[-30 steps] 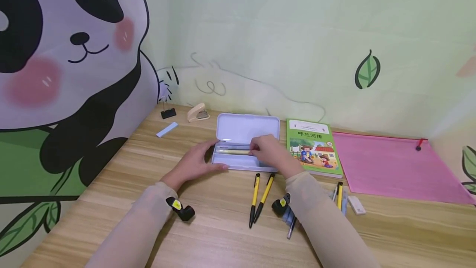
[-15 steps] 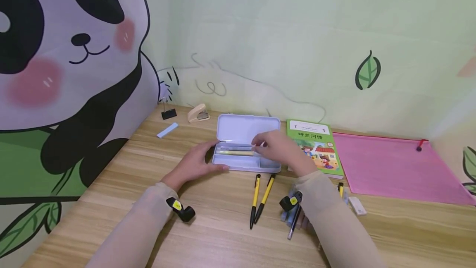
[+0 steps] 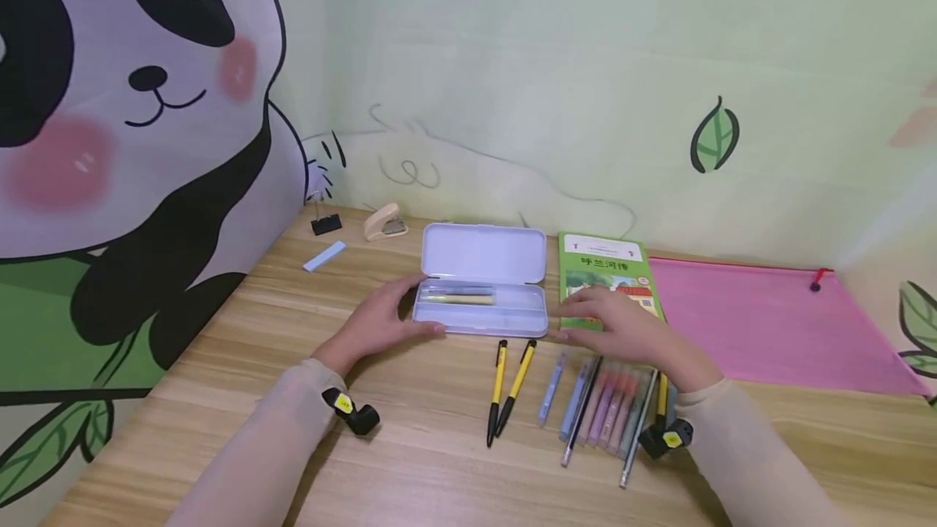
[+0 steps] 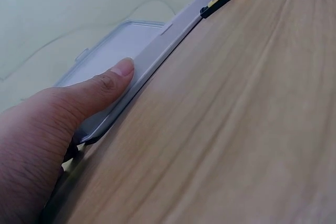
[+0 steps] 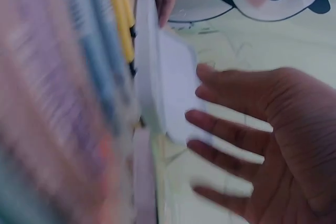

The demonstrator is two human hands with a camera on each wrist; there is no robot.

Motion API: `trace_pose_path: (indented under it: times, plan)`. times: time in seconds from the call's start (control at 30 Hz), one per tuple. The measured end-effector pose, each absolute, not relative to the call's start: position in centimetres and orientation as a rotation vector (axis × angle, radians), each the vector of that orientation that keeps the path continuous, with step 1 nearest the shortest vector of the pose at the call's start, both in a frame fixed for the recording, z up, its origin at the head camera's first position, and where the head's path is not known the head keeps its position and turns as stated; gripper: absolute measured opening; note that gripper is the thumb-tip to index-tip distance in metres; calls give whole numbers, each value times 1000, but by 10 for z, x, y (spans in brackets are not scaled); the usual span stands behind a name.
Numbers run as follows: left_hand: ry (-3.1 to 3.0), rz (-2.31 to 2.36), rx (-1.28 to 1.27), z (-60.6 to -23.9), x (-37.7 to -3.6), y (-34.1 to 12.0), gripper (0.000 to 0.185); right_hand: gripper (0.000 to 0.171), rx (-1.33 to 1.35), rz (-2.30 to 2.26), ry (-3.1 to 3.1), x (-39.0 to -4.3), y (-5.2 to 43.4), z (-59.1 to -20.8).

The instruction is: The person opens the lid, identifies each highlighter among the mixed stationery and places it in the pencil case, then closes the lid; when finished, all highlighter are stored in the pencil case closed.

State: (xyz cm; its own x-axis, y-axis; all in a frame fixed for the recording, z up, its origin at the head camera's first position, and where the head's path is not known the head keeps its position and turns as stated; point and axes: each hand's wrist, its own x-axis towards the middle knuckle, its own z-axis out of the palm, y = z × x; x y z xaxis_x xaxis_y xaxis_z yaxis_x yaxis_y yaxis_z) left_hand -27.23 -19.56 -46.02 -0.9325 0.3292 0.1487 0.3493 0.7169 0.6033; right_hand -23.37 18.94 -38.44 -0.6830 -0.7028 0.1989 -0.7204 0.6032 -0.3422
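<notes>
An open white pencil case sits in the middle of the wooden table with its lid tilted back. Pens, one of them pale yellow, lie in its rear compartment. My left hand holds the case at its left end; in the left wrist view the thumb lies along its front wall. Over the lower part of a green book, just right of the case, hovers my right hand, its fingers spread and holding nothing. Two yellow pens lie in front of the case.
Several coloured pens and a pencil lie at front right, partly below the right wrist. A pink zip pouch lies behind them. Back left are a stapler, a black binder clip and a light blue strip.
My right hand has left the rear compartment of the pencil case and moved right, over the book, fingers now spread. The pale yellow pen stays in the case. My left hand keeps its hold.
</notes>
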Motion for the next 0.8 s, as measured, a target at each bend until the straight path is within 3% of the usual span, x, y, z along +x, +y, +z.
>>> trace_pose_path:
  times: [0.3, 0.8]
  plan:
    - [-2876, -1036, -572, -461, -272, -194, 109, 39, 1293, 739, -2749, -218, 225, -409]
    - [-2882, -994, -558, -460, -271, -195, 110, 30, 1202, 896, -2633, -225, 217, -451]
